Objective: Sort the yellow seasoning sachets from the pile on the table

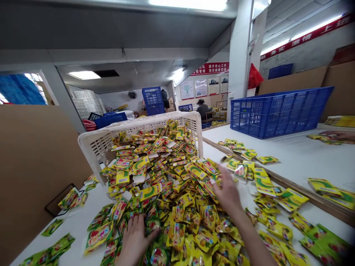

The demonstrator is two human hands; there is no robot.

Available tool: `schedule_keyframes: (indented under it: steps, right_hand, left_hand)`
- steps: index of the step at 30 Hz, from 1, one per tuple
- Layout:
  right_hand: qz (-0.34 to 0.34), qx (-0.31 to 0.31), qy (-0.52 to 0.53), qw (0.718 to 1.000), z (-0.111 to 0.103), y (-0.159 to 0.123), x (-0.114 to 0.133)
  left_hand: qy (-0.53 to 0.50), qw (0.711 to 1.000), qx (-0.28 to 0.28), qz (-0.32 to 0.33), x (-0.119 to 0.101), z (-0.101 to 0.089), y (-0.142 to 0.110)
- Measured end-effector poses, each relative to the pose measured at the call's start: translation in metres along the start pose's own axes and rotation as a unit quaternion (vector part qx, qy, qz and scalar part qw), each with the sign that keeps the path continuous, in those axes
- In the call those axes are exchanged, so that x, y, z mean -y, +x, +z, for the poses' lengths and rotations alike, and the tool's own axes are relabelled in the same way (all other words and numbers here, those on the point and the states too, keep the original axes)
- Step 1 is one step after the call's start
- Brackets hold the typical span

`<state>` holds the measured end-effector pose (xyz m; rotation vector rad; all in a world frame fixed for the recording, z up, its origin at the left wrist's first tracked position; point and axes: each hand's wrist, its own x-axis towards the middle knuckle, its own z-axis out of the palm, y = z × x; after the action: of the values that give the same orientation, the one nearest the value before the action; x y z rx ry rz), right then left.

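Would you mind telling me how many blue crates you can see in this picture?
5, at least. One large blue crate sits on the right table; a tall one stands at the back; a low one lies behind the white basket; a small one is far off; another is by the right wall. Others may be hidden.

I am looking into a packing workshop or small factory floor. A white plastic crate [144, 135] lies tipped on a long white table [299, 159], spilling hundreds of yellow-green sachets [172, 192]. Right of the crate stands a blue crate [280, 111] (more are stacked behind it), with cardboard sheets [33, 162] to its left and red banners [212, 68] on the wall beyond.
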<state>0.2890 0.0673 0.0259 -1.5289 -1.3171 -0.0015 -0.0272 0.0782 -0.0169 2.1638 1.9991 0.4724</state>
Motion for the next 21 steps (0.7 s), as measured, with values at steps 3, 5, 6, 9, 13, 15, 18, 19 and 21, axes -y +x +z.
schedule_keyframes:
  steps: [3,5,6,9,13,15,18,19,21]
  right_hand:
    - [-0.124,0.228,-0.019,0.965,0.035,-0.020,0.002]
    - [-0.131,0.299,-0.002,0.945,0.054,-0.030,0.003]
    - [-0.122,0.305,0.007,0.944,0.059,-0.032,0.002]
    - [-0.090,0.286,0.037,0.953,0.055,-0.027,0.004]
    - [-0.080,0.301,0.125,0.942,0.034,-0.027,0.026]
    - [-0.100,0.380,0.219,0.893,0.030,-0.037,0.042]
    - [-0.102,0.464,0.291,0.831,0.036,-0.055,0.059]
    - [-0.086,0.470,0.286,0.831,0.039,-0.060,0.061]
    - [-0.051,0.473,0.276,0.835,0.045,-0.066,0.062]
  left_hand:
    - [0.003,1.000,-0.017,0.010,0.006,0.010,-0.004]
    - [-0.074,0.997,-0.020,0.015,0.004,0.006,-0.005]
    - [-0.118,0.993,-0.020,0.012,0.003,0.003,-0.004]
    - [-0.220,0.975,-0.007,0.018,0.002,-0.004,-0.002]
    - [-0.305,0.951,0.004,0.046,-0.002,-0.007,-0.002]
    - [-0.330,0.942,0.002,0.057,-0.008,-0.008,-0.005]
    - [-0.362,0.929,0.012,0.071,-0.021,-0.011,-0.010]
    - [-0.373,0.925,0.015,0.073,-0.025,-0.012,-0.012]
    - [-0.397,0.915,0.019,0.070,-0.030,-0.013,-0.014]
